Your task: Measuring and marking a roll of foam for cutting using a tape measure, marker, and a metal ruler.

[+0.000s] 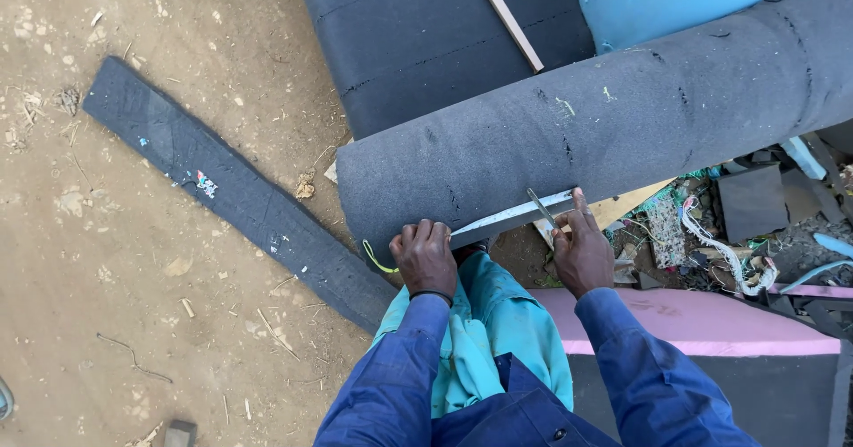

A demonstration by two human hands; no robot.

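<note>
Left hand (425, 256) grips the metal strip (511, 216) flat against the grey foam roll (604, 123) over my knees; right hand (579, 250) pinches a thin blade (540, 207) beside it. If the strip skids, I judge the blade wanders toward my fingers.

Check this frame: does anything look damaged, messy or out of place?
Yes. The dark foam slab shows short splits across its surface. A heap of scraps litters the ground right of the right hand. The left hand grips the slab's edge.

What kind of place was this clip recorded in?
Probably an outdoor upholstery or foam workshop yard: bare dirt ground, a thick dark grey foam slab being cut, and a pile of mixed offcut scraps.
</note>
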